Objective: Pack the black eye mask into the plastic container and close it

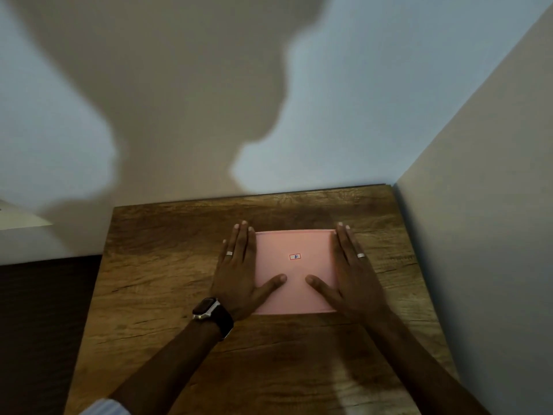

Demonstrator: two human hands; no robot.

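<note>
A square plastic container with a pink lid (294, 244) sits on the wooden table (167, 265), lid on top, a small sticker at its middle. My left hand (239, 271) lies flat along the lid's left edge, fingers straight, thumb resting on the lid. My right hand (350, 271) lies flat along the right edge the same way, thumb on the lid. Both palms press down on the lid's sides. The black eye mask is not visible; the lid hides the inside of the container.
A pale wall rises just behind the table's far edge, and a second wall (478, 235) runs close along the table's right side. Dark floor (39, 324) lies left of the table. A watch is on my left wrist.
</note>
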